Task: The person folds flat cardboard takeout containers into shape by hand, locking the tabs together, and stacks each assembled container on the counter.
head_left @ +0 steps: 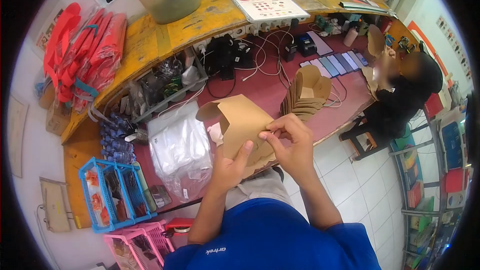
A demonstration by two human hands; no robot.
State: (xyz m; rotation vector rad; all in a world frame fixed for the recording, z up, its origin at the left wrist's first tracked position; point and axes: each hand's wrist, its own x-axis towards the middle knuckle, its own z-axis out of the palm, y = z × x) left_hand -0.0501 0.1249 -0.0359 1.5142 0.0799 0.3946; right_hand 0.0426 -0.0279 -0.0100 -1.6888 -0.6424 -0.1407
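A brown kraft paper box [245, 122], partly folded with flaps standing out, is held up in front of my body. My left hand [231, 166] grips its lower left side, thumb lying on the cardboard. At the box's right edge, my right hand [291, 141] pinches the paper between thumb and fingertips. A small pale pink piece [215, 133] shows beside the box's left side, and I cannot make out what it is. Beyond my right hand stands a nested stack of similar kraft boxes [306, 92] on the red tabletop [260, 90].
Clear plastic packaging [180, 145] lies left of the box. A blue basket [112, 195] and a pink basket [140, 242] stand lower left. Cables [265, 55] and a row of phones [337, 64] lie farther back. Another person [412, 90] in black sits at the right, holding kraft paper.
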